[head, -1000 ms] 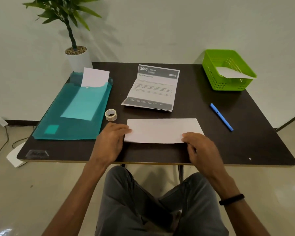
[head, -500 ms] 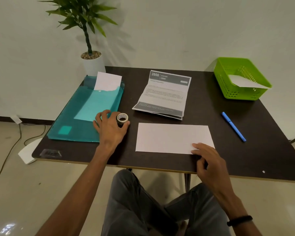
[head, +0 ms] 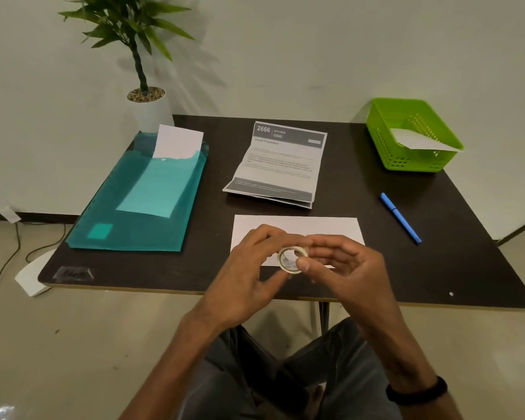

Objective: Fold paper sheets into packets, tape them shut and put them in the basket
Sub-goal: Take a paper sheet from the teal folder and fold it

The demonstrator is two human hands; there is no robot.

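Holding tape roll [head: 292,258] in both hands: your left hand [head: 249,268] curled round it, right hand [head: 343,262] pinching rim with thumb. Folded packet [head: 297,230] flat just beyond grip. Find tape end, peel short strip, keep packet edges aligned. Basket [head: 406,137] far right of grip.

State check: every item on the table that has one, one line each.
tape roll: lifted, held by both hands
left hand: grips roll
right hand: pinches roll
folded packet: flat on table, untaped
green basket: holds one white paper
teal folder: sheet sticking out
blue pen: capped, lying flat
printed sheet: unfolded, creased
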